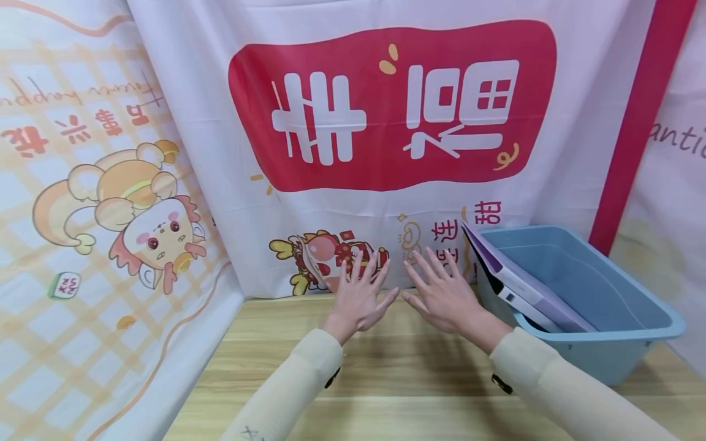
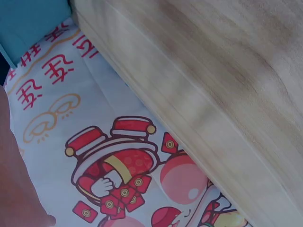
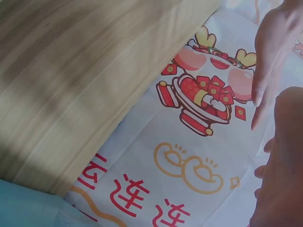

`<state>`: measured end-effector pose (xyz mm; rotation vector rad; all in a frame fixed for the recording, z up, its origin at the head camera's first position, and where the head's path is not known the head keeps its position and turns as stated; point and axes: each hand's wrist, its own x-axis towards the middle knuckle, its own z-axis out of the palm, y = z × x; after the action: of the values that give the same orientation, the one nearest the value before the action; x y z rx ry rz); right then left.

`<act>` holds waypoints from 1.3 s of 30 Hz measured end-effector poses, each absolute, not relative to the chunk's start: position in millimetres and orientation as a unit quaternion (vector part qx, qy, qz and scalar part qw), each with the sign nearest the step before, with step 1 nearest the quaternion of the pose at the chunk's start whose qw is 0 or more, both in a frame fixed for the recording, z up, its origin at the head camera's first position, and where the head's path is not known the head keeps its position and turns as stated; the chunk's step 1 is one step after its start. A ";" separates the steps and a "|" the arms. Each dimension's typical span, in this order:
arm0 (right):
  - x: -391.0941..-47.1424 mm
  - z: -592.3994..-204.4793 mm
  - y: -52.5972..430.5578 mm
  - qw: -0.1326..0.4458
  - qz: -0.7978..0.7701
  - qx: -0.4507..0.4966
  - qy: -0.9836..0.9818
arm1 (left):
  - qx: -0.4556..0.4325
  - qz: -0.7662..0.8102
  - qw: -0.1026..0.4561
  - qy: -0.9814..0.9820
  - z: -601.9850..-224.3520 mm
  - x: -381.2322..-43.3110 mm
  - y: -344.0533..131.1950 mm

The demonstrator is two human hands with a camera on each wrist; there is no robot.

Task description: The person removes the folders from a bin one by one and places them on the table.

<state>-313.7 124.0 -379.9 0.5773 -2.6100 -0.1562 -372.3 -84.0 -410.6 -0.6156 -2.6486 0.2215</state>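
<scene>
Both hands are held out side by side over the wooden table, palms down and fingers spread. The left hand [image 1: 358, 300] holds nothing, its fingertips overlapping the printed cartoon figure on the cloth in the head view. A little to its right, the right hand [image 1: 444, 294] is also bare, with the blue plastic bin [image 1: 601, 352] just beyond its wrist. A purple and white binder [image 1: 529, 285] leans inside that bin, one end sticking up over the rim. In the right wrist view, the left hand [image 3: 270, 56] shows beyond the right hand [image 3: 279, 165].
A white cloth [image 1: 386, 12] with a large red printed patch hangs behind the table [image 1: 276, 367]. Another printed cloth [image 1: 83, 184], with orange checks and a cartoon animal, covers the left side. The bin stands at the table's right.
</scene>
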 end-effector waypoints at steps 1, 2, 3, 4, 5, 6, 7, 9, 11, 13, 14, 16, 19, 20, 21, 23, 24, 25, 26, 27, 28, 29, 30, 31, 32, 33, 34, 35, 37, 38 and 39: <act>-312.9 -379.6 124.6 0.233 -0.057 0.210 -0.948 | -0.225 0.080 0.209 -0.948 -410.5 -371.5 -83.6; -312.1 -379.4 125.3 0.236 -0.057 0.210 -0.947 | -0.228 0.081 0.213 -0.947 -410.3 -371.0 -83.1; -311.5 -379.4 126.1 0.239 -0.056 0.211 -0.946 | -0.229 0.083 0.218 -0.945 -410.0 -370.5 -82.7; -310.7 -379.1 126.8 0.241 -0.056 0.211 -0.946 | -0.230 0.085 0.220 -0.944 -409.6 -370.2 -82.3; -310.0 -378.8 127.6 0.242 -0.056 0.211 -0.946 | -0.231 0.083 0.222 -0.944 -409.0 -369.8 -81.9; -309.4 -378.7 128.1 0.241 -0.059 0.209 -0.946 | -0.231 0.081 0.223 -0.944 -408.3 -369.2 -81.4; -308.7 -378.5 128.6 0.241 -0.058 0.209 -0.946 | -0.231 0.078 0.225 -0.943 -407.7 -368.6 -81.0; -307.3 -378.4 129.6 0.242 -0.059 0.209 -0.946 | -0.232 0.070 0.224 -0.944 -406.9 -367.6 -80.1; -306.1 -378.0 129.6 0.241 -0.057 0.210 -0.946 | -0.234 0.059 0.223 -0.944 -406.0 -366.5 -80.4; -305.0 -377.8 130.0 0.244 -0.053 0.213 -0.944 | -0.236 0.046 0.220 -0.945 -405.0 -364.7 -80.7; -304.5 -378.0 130.3 0.244 -0.052 0.215 -0.944 | -0.236 0.041 0.216 -0.946 -404.7 -363.7 -80.7; -303.3 -377.9 131.2 0.245 -0.050 0.218 -0.943 | -0.236 0.035 0.211 -0.948 -404.1 -361.7 -80.7; -300.6 -377.8 133.7 0.244 -0.055 0.216 -0.944 | -0.239 0.026 0.203 -0.949 -403.0 -358.8 -79.7; -299.5 -377.6 134.5 0.245 -0.053 0.217 -0.943 | -0.240 0.026 0.204 -0.949 -402.7 -358.1 -79.2; -298.3 -377.4 135.4 0.245 -0.053 0.216 -0.944 | -0.243 0.023 0.206 -0.948 -402.6 -357.5 -78.5; -295.7 -377.5 136.9 0.242 -0.055 0.213 -0.945 | -0.248 0.017 0.208 -0.946 -402.6 -356.2 -77.3; -294.4 -377.4 137.4 0.240 -0.054 0.214 -0.945 | -0.250 0.016 0.211 -0.945 -402.6 -355.6 -76.9; -293.2 -377.0 137.9 0.238 -0.051 0.214 -0.946 | -0.251 0.017 0.213 -0.944 -402.6 -355.2 -76.2; -291.9 -376.7 138.4 0.235 -0.050 0.215 -0.947 | -0.251 0.017 0.215 -0.944 -402.7 -355.0 -75.8; -290.5 -376.5 138.7 0.232 -0.052 0.214 -0.947 | -0.252 0.015 0.216 -0.943 -402.8 -354.5 -75.4; -289.1 -376.2 138.9 0.232 -0.051 0.216 -0.947 | -0.252 0.016 0.217 -0.943 -403.0 -354.0 -75.3; -287.6 -376.0 138.9 0.231 -0.049 0.218 -0.947 | -0.252 0.016 0.219 -0.942 -403.2 -353.6 -75.2; -286.1 -375.7 139.1 0.231 -0.043 0.220 -0.947 | -0.253 0.014 0.221 -0.942 -403.3 -353.1 -75.0; -284.5 -375.4 139.4 0.233 -0.038 0.222 -0.946 | -0.254 0.013 0.222 -0.941 -403.4 -352.8 -74.8; -283.0 -375.1 139.8 0.236 -0.037 0.224 -0.945 | -0.255 0.011 0.224 -0.941 -403.3 -352.4 -74.5; -281.5 -374.8 140.2 0.239 -0.036 0.225 -0.944 | -0.257 0.008 0.227 -0.940 -403.2 -352.0 -74.1; -280.0 -374.5 140.8 0.242 -0.034 0.227 -0.943 | -0.257 0.006 0.227 -0.939 -403.1 -351.7 -73.7; -278.4 -374.3 141.4 0.243 -0.034 0.227 -0.943 | -0.259 0.002 0.231 -0.938 -402.8 -351.2 -73.4; -275.3 -373.9 142.9 0.244 -0.032 0.229 -0.942 | -0.261 -0.002 0.235 -0.936 -402.0 -349.6 -72.6; -273.8 -373.8 143.6 0.243 -0.032 0.229 -0.942 | -0.261 -0.004 0.237 -0.936 -401.5 -348.8 -72.2; -272.3 -373.8 144.4 0.241 -0.029 0.229 -0.943 | -0.262 -0.006 0.236 -0.936 -401.1 -347.9 -72.0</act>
<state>-272.3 144.4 -373.8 0.6256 -2.5790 -0.0793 -347.9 -72.0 -401.1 -0.7185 -2.5653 -0.0168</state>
